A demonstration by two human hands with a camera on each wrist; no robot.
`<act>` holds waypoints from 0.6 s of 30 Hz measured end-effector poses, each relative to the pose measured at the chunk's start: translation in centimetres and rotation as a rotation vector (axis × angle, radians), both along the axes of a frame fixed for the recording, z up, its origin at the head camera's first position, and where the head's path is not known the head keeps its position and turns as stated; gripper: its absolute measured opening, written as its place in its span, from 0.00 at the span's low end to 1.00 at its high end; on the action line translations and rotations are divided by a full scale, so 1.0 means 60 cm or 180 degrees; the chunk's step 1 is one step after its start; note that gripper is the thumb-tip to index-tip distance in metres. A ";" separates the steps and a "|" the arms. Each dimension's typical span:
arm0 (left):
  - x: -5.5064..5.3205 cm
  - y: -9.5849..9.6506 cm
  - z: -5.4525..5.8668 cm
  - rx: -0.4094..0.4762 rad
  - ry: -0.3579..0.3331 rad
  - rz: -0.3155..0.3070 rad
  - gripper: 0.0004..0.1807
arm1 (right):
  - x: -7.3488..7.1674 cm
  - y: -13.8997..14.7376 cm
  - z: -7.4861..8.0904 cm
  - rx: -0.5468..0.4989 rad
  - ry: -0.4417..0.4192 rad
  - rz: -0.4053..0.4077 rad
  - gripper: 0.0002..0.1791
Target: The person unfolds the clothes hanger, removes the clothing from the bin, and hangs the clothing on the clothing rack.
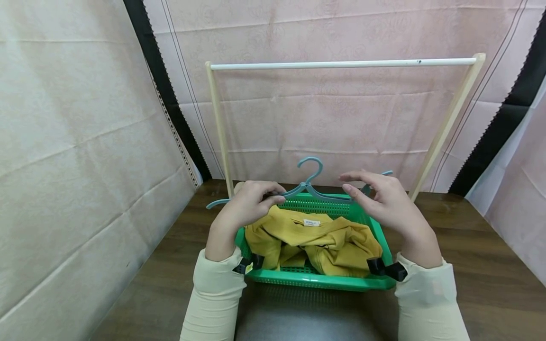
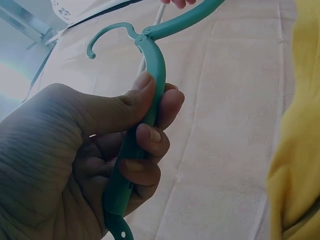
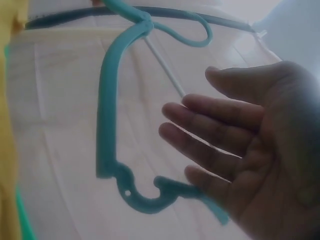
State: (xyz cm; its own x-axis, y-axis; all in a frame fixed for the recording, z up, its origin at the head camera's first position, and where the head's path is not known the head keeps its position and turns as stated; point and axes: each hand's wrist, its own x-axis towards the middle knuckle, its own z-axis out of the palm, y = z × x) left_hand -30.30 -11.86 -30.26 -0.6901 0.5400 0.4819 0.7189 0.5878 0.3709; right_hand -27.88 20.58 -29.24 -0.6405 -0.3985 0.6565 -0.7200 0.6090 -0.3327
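Note:
My left hand [image 1: 251, 204] grips one arm of a blue-green plastic clothes hanger [image 1: 306, 185]. In the left wrist view, the thumb lies along the hanger [image 2: 156, 65] and the fingers curl round its arm. The hook points up, above the far side of the basket. Beside the other hanger arm is my right hand [image 1: 386, 201], its fingers extended and apart; in the right wrist view that hand [image 3: 250, 130] holds nothing. Below both hands, a crumpled mustard-yellow garment [image 1: 294, 227] with a white neck label lies in a green plastic basket [image 1: 320, 280].
Behind the basket stands a rack with a white horizontal rail [image 1: 341, 64] and cream side posts [image 1: 443, 128]. The brown wood-grain table [image 1: 170, 284] carries the basket. Pale fabric walls [image 1: 94, 142] with black strips surround the table.

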 end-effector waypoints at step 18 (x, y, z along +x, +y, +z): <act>-0.006 -0.008 -0.002 0.0488 0.0151 -0.0161 0.06 | 0.000 0.020 0.000 -0.0068 0.0007 -0.0138 0.13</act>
